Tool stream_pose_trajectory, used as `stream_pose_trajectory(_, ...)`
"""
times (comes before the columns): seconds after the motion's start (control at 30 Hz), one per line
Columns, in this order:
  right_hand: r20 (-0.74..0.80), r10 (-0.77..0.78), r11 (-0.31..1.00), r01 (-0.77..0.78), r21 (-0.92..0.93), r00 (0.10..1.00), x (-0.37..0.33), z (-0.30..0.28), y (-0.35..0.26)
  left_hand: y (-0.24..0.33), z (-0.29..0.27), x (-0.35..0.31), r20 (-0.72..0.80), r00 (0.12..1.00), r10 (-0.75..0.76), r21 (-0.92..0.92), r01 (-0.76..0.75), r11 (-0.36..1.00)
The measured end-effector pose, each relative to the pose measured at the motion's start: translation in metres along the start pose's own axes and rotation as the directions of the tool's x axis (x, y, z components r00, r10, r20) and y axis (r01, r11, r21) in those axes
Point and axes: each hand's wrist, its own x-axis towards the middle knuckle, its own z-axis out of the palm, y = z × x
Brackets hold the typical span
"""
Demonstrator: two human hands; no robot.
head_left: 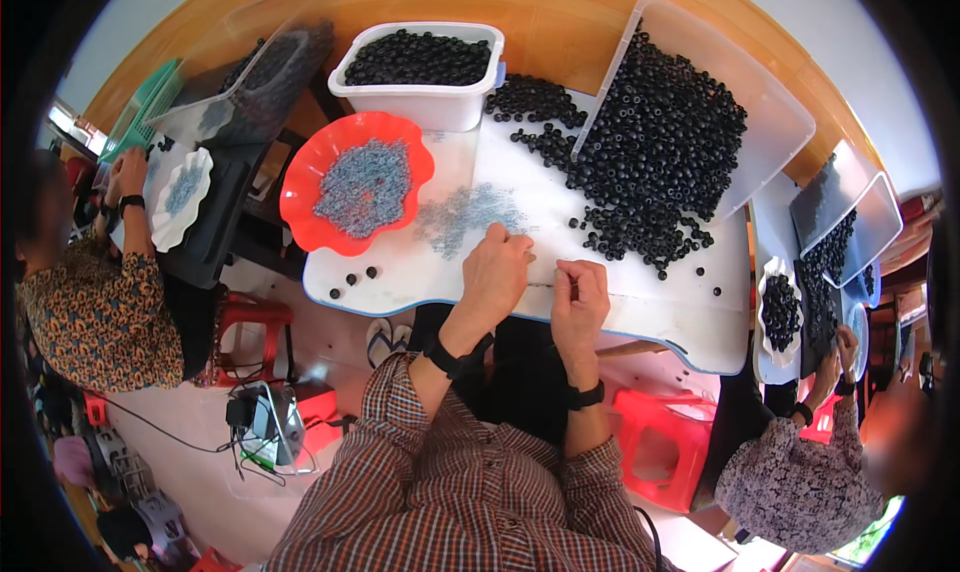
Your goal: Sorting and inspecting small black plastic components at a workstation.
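My left hand (497, 275) is above the white table (405, 284) near its front edge, fingers curled in a pinch. Close beside it, my right hand (581, 300) also has its thumb and fingers pressed together. What either hand holds is too small to make out. Thin grey-blue pieces (470, 215) lie loose on the tabletop just beyond my left hand. More of them fill the middle of a red scalloped bowl (297, 204) at the left. Small, round, hollow-looking black parts (640, 227) spill toward my right hand from a tipped clear bin (778, 120).
A white tub (420, 100) of black parts stands at the back. Three black parts (350, 280) lie by the left front edge. Co-workers sit at left (120, 307) and right (800, 487), with white scalloped dishes. Red stools (660, 442) and cables (245, 437) are below.
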Motion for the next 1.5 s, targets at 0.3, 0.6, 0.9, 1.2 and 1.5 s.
stream_pose_trajectory(0.3,0.061,0.02,0.993,-0.027,0.114,0.998,-0.001,-0.007,-0.007,0.005,0.007,-0.006,0.04,0.999,0.017,-0.14,-0.012,0.99)
stream_pose_trajectory(0.6,-0.001,0.072,0.944,-0.068,0.323,0.997,-0.003,-0.014,0.007,0.027,0.011,-0.002,0.441,0.88,-0.173,-0.689,0.456,0.563)
stream_pose_trajectory(0.9,-0.03,0.157,0.905,-0.132,0.405,0.987,-0.003,-0.015,0.012,0.033,0.009,0.018,0.538,0.83,-0.144,-0.621,0.506,0.598)
stream_pose_trajectory(1.2,-0.026,0.215,0.901,-0.188,0.39,0.976,-0.007,-0.011,0.016,0.033,0.036,0.052,0.114,0.989,0.089,-0.043,-0.084,0.996)
stream_pose_trajectory(1.5,-0.038,0.177,0.928,-0.154,0.34,0.983,-0.006,-0.011,0.015,0.035,0.044,0.056,0.193,0.981,0.038,0.153,-0.068,0.986)
